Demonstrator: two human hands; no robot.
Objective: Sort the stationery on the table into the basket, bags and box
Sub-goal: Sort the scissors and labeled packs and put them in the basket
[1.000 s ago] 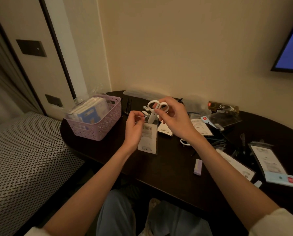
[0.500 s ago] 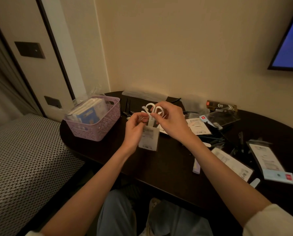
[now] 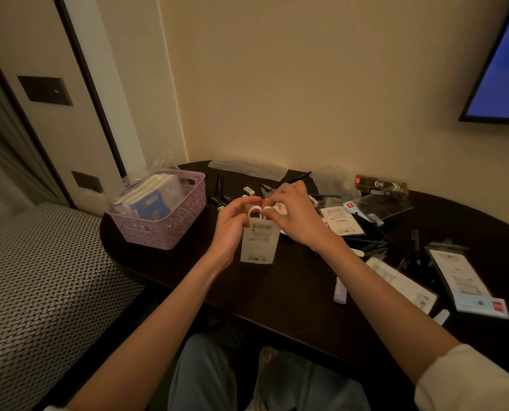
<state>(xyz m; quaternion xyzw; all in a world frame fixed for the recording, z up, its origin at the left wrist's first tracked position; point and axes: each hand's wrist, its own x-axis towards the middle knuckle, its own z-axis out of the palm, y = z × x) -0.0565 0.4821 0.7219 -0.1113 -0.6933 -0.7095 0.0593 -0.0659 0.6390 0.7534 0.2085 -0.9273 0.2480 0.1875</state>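
Above the middle of the dark table (image 3: 277, 295) my left hand (image 3: 232, 226) grips the side of a small white packaging bag (image 3: 259, 247) with a barcode label. White scissors (image 3: 257, 212) stand in that bag, only the two handle loops showing above its top. My right hand (image 3: 294, 218) pinches the scissors' handles from the right. A lilac basket (image 3: 170, 229) with packs of stationery in it stands at the table's left end.
Flat packaging bags (image 3: 466, 280), black pens (image 3: 220, 188), a small eraser (image 3: 248, 190), a lilac eraser (image 3: 340, 293) and a brown-gold box (image 3: 380, 185) lie scattered over the table's back and right. A patterned seat (image 3: 40, 277) is at left, a screen (image 3: 502, 69) on the wall.
The scissors have gone down into the white bag, from mostly out to only the handles showing. Both hands stayed together over the table's middle.
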